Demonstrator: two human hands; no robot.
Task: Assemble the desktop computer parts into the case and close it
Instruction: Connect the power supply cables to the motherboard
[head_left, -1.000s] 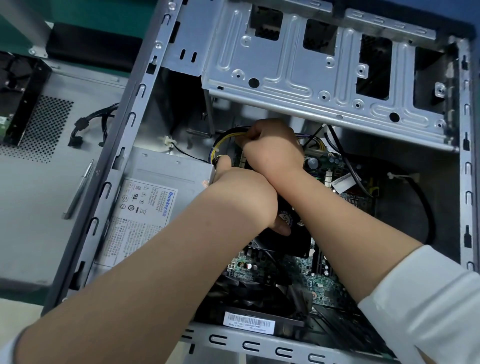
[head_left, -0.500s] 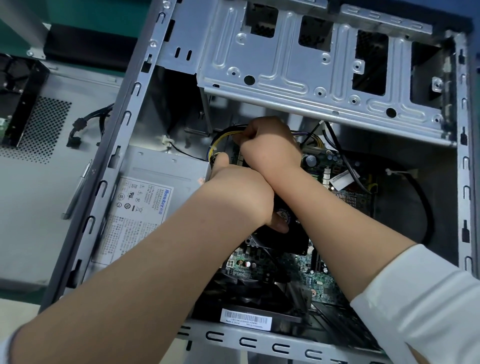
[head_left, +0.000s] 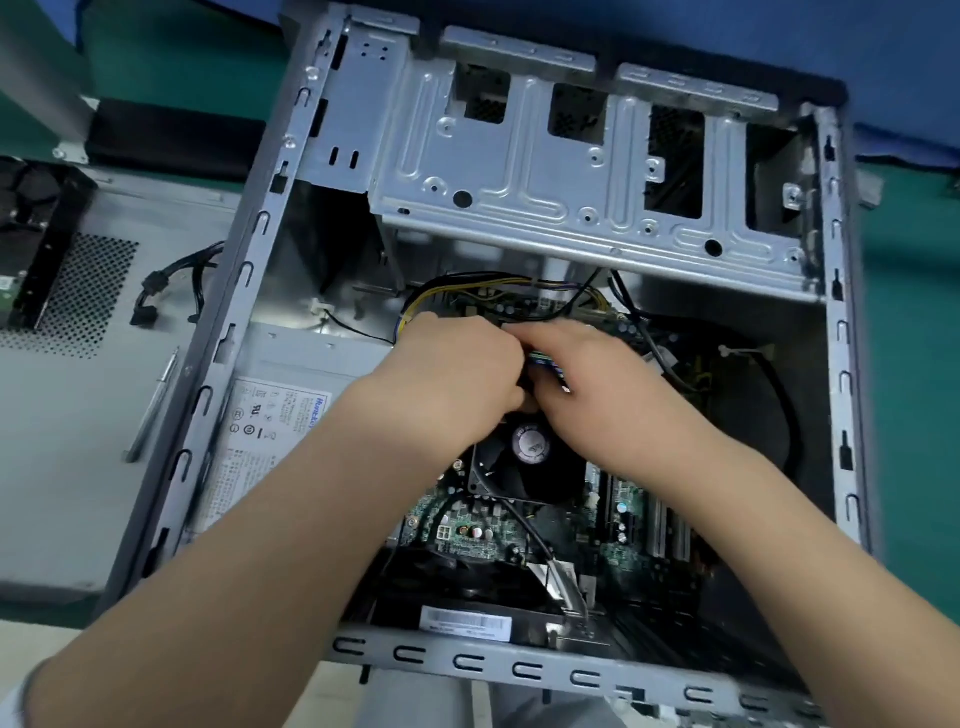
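The open computer case (head_left: 291, 218) is lying on its side on a green table (head_left: 904, 322), with both hands reaching into its middle. The left hand (head_left: 457, 379) and right hand (head_left: 602, 384) are meeting just above the black cooler fan (head_left: 524, 467), fingers curling together around a small green and purple part (head_left: 543, 361); motion blur is hiding exactly what it is. Beyond the hands, yellow and black cables (head_left: 498, 283) are looping under the silver drive cage (head_left: 571, 171). Left of the left hand, the power supply (head_left: 280, 395) is showing a label with blue lettering starting "Hunt"; the rest is unreadable. Nearer than the hands, a barcode sticker (head_left: 465, 621) is too blurred to read. Outside the case on the left, a grey side panel (head_left: 57, 395) is lying flat, carrying a slim metal tool (head_left: 153, 405) and loose black cables (head_left: 171, 286).
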